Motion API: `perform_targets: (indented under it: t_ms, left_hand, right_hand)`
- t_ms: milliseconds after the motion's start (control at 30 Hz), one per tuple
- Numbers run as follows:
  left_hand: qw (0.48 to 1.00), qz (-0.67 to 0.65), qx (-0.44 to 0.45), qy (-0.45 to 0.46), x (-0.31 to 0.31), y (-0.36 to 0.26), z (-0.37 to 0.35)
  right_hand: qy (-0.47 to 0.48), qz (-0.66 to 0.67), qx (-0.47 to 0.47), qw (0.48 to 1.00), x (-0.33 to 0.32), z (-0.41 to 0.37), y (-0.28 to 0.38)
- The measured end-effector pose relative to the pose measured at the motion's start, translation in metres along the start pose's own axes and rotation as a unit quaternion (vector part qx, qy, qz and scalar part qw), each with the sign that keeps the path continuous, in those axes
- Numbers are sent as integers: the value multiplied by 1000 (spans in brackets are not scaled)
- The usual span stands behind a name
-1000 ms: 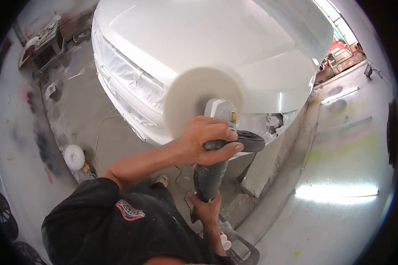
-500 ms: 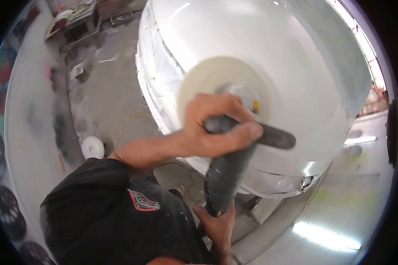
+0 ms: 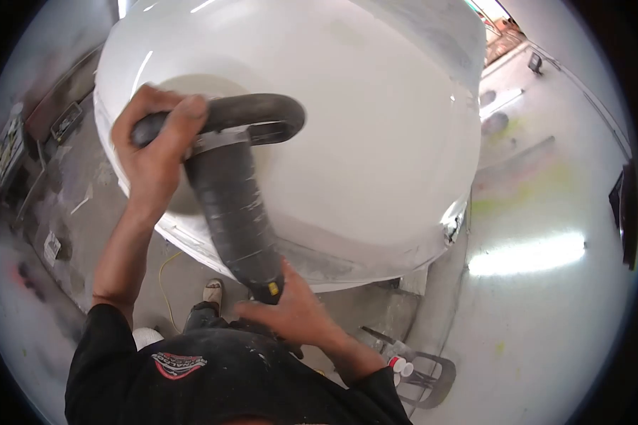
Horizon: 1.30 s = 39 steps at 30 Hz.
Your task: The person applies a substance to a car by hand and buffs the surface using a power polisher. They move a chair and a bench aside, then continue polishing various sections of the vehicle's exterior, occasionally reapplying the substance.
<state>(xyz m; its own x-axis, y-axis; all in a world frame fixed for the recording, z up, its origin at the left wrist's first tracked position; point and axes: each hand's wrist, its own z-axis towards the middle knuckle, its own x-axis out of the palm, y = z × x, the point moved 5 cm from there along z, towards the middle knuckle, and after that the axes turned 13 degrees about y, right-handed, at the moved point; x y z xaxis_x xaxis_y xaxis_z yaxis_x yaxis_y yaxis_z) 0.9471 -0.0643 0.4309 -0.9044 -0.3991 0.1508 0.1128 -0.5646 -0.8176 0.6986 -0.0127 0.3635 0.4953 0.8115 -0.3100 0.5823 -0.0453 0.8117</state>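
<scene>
A dark, dust-marked polisher [image 3: 230, 205] lies over a glossy white car hood [image 3: 376, 134]. My left hand [image 3: 156, 138] is closed around the polisher's black loop handle [image 3: 262, 113] at its front end. Low on the body, my right hand [image 3: 290, 304] grips the rear end beside a small yellow mark. The pale round pad [image 3: 209, 83] is partly hidden behind the handle and my left hand. It looks to be against the hood, though the contact is out of sight.
A yellow cord [image 3: 164, 283] runs along the grey floor near my shoe [image 3: 213, 292]. A black-framed stand [image 3: 432, 382] with red-and-white containers is low right. A cluttered bench [image 3: 7, 152] stands left. A paint-stained wall [image 3: 524, 312] rises at right, with a bright tube light.
The polisher and both hands have shifted left in view, and its body now slants the other way. The view has turned, showing more of the hood and the right wall.
</scene>
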Motion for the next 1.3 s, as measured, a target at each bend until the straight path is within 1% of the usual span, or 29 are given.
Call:
perform_targets:
  t_ms: [67,100,133,167,200,233,333,400,467,533,600,667,767,800,867,900,1000,1033,1133,1167,1233,1267,1300]
  left_hand:
    - [998,-7,1,58,36,1,22]
    - [996,-14,28,85,58,1,32]
    - [992,-18,55,110,81,1,38]
    - [987,-37,54,144,103,3,44]
    - [982,-56,53,175,127,5,47]
    - [976,-91,43,196,151,7,48]
    - [954,-167,21,247,220,16,45]
    - [947,-166,-10,275,259,17,36]
    - [936,-179,-25,302,289,14,30]
    - [932,-214,-9,294,316,20,28]
    - [938,-218,28,268,340,32,35]
    - [928,-258,-8,269,349,38,49]
    - [907,-307,-66,281,342,54,81]
    - [918,-302,-39,254,338,58,93]
    - [935,-293,6,200,311,77,129]
    - [940,-293,10,177,296,88,145]
    - [948,-293,19,120,229,121,200]
    - [951,-288,27,113,260,109,199]
    - [957,-283,30,60,184,139,253]
    - [959,-278,28,48,161,148,268]
    - [963,-268,33,18,120,161,297]
    - [962,-272,32,14,128,153,295]
    - [960,-277,31,6,113,155,302]
  right_hand:
    - [-44,47,-6,998,-16,-9,-6]
    - [-62,77,-5,995,-25,-18,-1]
    - [-85,91,8,992,-34,-27,-9]
    - [-105,104,20,989,-44,-35,-19]
    - [-144,114,17,983,-52,-45,-24]
    - [-184,123,12,975,-60,-55,-29]
    - [-205,199,77,955,-81,-92,-45]
    - [-251,218,143,932,-93,-121,-55]
    - [-330,201,147,911,-103,-144,-60]
    - [-368,200,133,898,-114,-156,-64]
    - [-401,231,104,880,-125,-158,-59]
    - [-359,202,66,909,-149,-160,-65]
    - [-321,121,89,935,-176,-139,-22]
    - [-324,115,88,935,-185,-131,-17]
    - [-329,104,94,934,-194,-94,10]
    - [-362,99,87,923,-190,-74,26]
    - [-311,89,62,944,-184,2,77]
    - [-306,70,73,947,-209,-21,72]
    - [-282,67,109,951,-193,45,128]
    - [-296,57,90,949,-188,68,144]
    - [-281,30,96,954,-182,105,176]
    - [-275,21,97,956,-190,92,177]
    - [-281,3,105,954,-186,103,190]
